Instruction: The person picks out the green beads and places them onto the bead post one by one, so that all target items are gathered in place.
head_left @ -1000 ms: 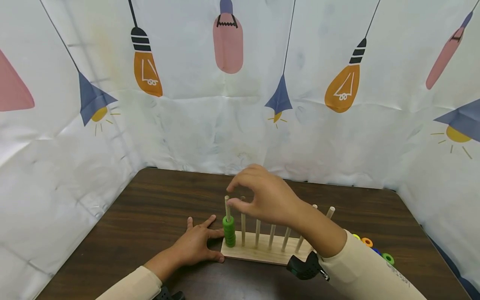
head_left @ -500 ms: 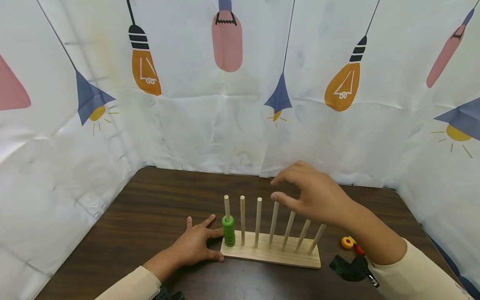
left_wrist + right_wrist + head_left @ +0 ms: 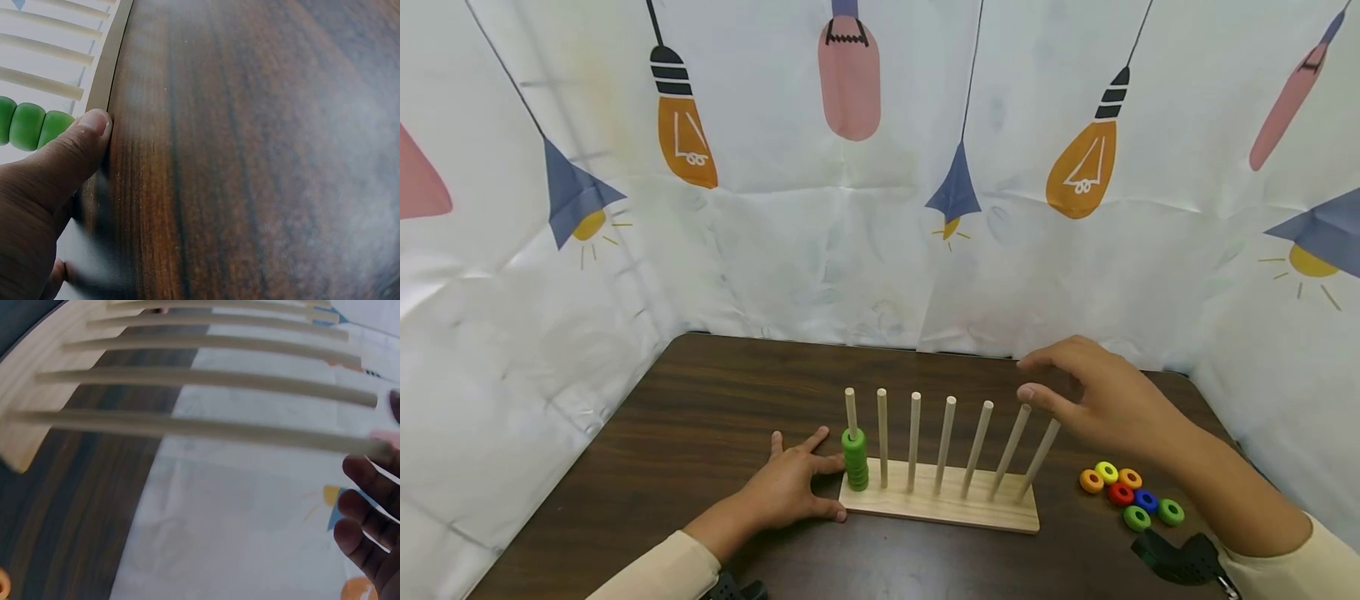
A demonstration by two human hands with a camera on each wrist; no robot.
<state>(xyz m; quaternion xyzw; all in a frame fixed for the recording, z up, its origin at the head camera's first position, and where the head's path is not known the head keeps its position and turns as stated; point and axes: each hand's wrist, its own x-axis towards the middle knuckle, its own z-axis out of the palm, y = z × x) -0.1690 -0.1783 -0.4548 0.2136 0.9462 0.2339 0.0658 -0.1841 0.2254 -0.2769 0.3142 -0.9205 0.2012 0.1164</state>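
A pale wooden peg stand (image 3: 940, 493) with several upright pegs stands on the table. Green rings (image 3: 855, 460) are stacked on its leftmost peg. My left hand (image 3: 782, 492) grips the stand's left end between thumb and index finger, the other fingers spread out over the table. In the left wrist view the thumb (image 3: 87, 134) lies against the stand's edge, beside the green rings. My right hand (image 3: 1101, 400) is in the air just right of the rightmost peg's top, thumb and fingers apart and holding nothing. In the right wrist view its fingers (image 3: 362, 509) appear near a peg's tip.
Loose rings in orange, yellow, red (image 3: 1121, 494), blue and green lie in a cluster right of the stand, below my right forearm. The dark wooden table (image 3: 737, 392) reaches back to a white printed cloth (image 3: 880, 275).
My right hand has moved right, from above the green stack across the pegs to beyond the right end, uncovering the loose rings. The left hand stays where it was.
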